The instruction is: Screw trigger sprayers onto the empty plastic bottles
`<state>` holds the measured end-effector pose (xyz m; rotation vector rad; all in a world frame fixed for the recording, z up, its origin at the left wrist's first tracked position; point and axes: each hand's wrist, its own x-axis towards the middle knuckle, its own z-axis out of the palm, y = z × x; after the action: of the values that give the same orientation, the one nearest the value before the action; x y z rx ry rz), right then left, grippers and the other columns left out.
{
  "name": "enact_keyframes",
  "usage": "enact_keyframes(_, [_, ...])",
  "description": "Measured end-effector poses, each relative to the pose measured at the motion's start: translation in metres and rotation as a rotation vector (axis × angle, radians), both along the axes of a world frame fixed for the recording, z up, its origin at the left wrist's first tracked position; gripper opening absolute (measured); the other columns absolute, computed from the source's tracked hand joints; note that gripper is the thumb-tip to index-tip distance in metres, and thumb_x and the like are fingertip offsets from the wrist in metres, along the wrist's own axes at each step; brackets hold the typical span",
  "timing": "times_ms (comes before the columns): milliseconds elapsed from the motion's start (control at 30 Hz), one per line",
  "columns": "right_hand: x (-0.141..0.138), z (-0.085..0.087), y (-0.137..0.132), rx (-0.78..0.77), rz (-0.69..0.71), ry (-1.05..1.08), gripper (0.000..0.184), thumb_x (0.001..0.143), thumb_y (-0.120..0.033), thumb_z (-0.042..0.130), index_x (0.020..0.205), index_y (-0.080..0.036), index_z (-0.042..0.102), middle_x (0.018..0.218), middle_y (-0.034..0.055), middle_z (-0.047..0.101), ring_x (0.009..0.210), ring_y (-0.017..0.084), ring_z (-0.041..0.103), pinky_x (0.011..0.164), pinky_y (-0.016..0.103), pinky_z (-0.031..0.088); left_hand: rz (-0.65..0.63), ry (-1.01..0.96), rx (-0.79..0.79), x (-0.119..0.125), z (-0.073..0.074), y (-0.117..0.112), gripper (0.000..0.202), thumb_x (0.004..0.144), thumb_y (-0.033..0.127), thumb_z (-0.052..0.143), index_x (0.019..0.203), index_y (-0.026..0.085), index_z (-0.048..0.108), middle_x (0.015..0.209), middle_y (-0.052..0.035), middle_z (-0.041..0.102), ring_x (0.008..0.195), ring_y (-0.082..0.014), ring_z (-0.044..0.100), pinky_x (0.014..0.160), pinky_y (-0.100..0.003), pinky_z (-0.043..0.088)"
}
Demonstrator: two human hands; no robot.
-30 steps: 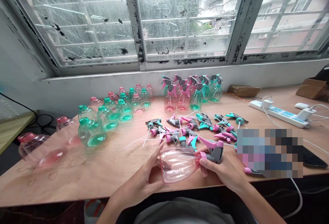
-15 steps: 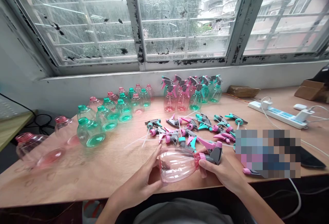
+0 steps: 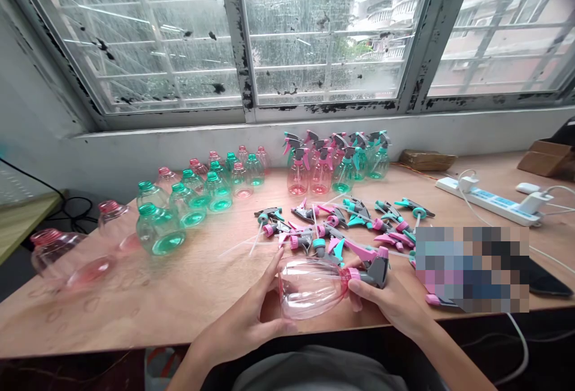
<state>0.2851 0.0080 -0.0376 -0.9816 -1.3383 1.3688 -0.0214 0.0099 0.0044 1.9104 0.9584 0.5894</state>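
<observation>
Holding a pink bottle [image 3: 309, 289] on its side at the near edge of the table [image 3: 179, 295]. Cupping it from the base end in the left hand [image 3: 256, 310] — gripping the sprayer [image 3: 376, 270] at its mouth with the right hand [image 3: 380, 295]. Facing a scatter of loose sprayers [image 3: 300, 241] just beyond. Farther back, seeing sprayer-topped bottles [image 3: 320, 176] upright, with open bottles [image 3: 159, 229] left and a power strip [image 3: 492, 200] right.

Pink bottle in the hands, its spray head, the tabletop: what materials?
Pink bottle: probably tinted plastic, glossy; see-through wall, bright highlights.
Spray head: likely moulded plastic, fairly smooth; opaque grey and pink parts.
Tabletop: wood or wood-look laminate, low sheen; warm brown, faint ring marks. Can't tell which.
</observation>
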Motion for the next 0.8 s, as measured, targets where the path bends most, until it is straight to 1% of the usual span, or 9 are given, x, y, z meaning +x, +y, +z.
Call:
enact_keyframes(67, [0.0001, 0.0000, 0.0000, -0.001, 0.002, 0.000, 0.038, 0.088, -0.051, 0.079, 0.101, -0.020, 0.063, 0.062, -0.0009, 0.070, 0.059, 0.019, 0.063, 0.062, 0.033, 0.049, 0.001, 0.015, -0.008, -0.0002, 0.0007, 0.0003, 0.109, 0.090, 0.029, 0.076, 0.166, 0.037, -0.002, 0.178, -0.0018, 0.003, 0.159, -0.0357, 0.021, 0.130, -0.050, 0.021])
enact_keyframes(100, [0.0000, 0.0002, -0.0001, -0.001, 0.002, 0.002, 0.038, 0.088, -0.051, 0.079, 0.102, -0.020, 0.063, 0.062, -0.0010, 0.070, 0.059, 0.019, 0.063, 0.063, 0.033, 0.049, -0.004, 0.018, -0.013, -0.0002, 0.0015, 0.0005, 0.108, 0.090, 0.029, 0.076, 0.166, 0.037, -0.001, 0.178, -0.0020, 0.005, 0.158, -0.0355, 0.022, 0.130, -0.050, 0.022])
enact_keyframes(200, [-0.0007, 0.0011, -0.0006, 0.000, 0.000, 0.014, 0.037, 0.088, -0.051, 0.079, 0.102, -0.019, 0.064, 0.062, -0.0011, 0.069, 0.058, 0.018, 0.062, 0.062, 0.032, 0.048, -0.017, 0.001, -0.015, -0.0002, 0.0035, 0.0011, 0.104, 0.091, 0.029, 0.075, 0.166, 0.036, 0.003, 0.175, -0.0035, 0.019, 0.155, -0.0351, 0.030, 0.129, -0.049, 0.024])
enact_keyframes(300, [-0.0017, 0.0016, -0.0008, -0.006, -0.007, 0.023, 0.039, 0.086, -0.052, 0.080, 0.101, -0.019, 0.065, 0.060, -0.0017, 0.069, 0.056, 0.018, 0.061, 0.061, 0.031, 0.048, -0.014, -0.022, -0.004, -0.0009, 0.0031, 0.0011, 0.102, 0.092, 0.029, 0.073, 0.166, 0.037, 0.004, 0.170, -0.0048, 0.033, 0.151, -0.0338, 0.037, 0.128, -0.049, 0.026])
enact_keyframes(433, [-0.0022, 0.0007, 0.0001, -0.007, -0.002, 0.023, 0.041, 0.085, -0.054, 0.080, 0.101, -0.019, 0.065, 0.060, -0.0013, 0.069, 0.056, 0.019, 0.061, 0.060, 0.031, 0.050, 0.006, 0.006, -0.008, -0.0019, 0.0004, 0.0004, 0.100, 0.093, 0.025, 0.069, 0.166, 0.036, 0.001, 0.161, -0.0070, 0.044, 0.145, -0.0304, 0.044, 0.126, -0.046, 0.030])
enact_keyframes(533, [-0.0020, -0.0002, 0.0005, -0.009, -0.003, 0.017, 0.041, 0.086, -0.053, 0.080, 0.101, -0.019, 0.066, 0.060, -0.0008, 0.068, 0.057, 0.019, 0.061, 0.060, 0.032, 0.051, 0.010, 0.034, -0.015, -0.0018, -0.0004, 0.0000, 0.101, 0.093, 0.022, 0.068, 0.166, 0.035, -0.001, 0.159, -0.0082, 0.046, 0.141, -0.0291, 0.048, 0.124, -0.044, 0.033])
enact_keyframes(600, [-0.0016, -0.0007, 0.0004, -0.012, -0.002, 0.018, 0.040, 0.086, -0.053, 0.080, 0.101, -0.019, 0.066, 0.060, -0.0008, 0.068, 0.057, 0.019, 0.061, 0.060, 0.032, 0.051, 0.007, 0.030, -0.012, -0.0015, -0.0003, -0.0002, 0.101, 0.093, 0.023, 0.068, 0.166, 0.036, -0.001, 0.161, -0.0079, 0.044, 0.141, -0.0293, 0.049, 0.124, -0.044, 0.034])
enact_keyframes(800, [-0.0008, -0.0014, 0.0005, -0.018, 0.019, 0.038, 0.036, 0.089, -0.050, 0.079, 0.101, -0.019, 0.065, 0.060, -0.0014, 0.068, 0.058, 0.017, 0.060, 0.062, 0.031, 0.048, -0.007, -0.021, 0.011, -0.0008, 0.0007, -0.0004, 0.098, 0.095, 0.029, 0.068, 0.167, 0.035, 0.001, 0.163, -0.0069, 0.042, 0.147, -0.0322, 0.042, 0.126, -0.045, 0.031])
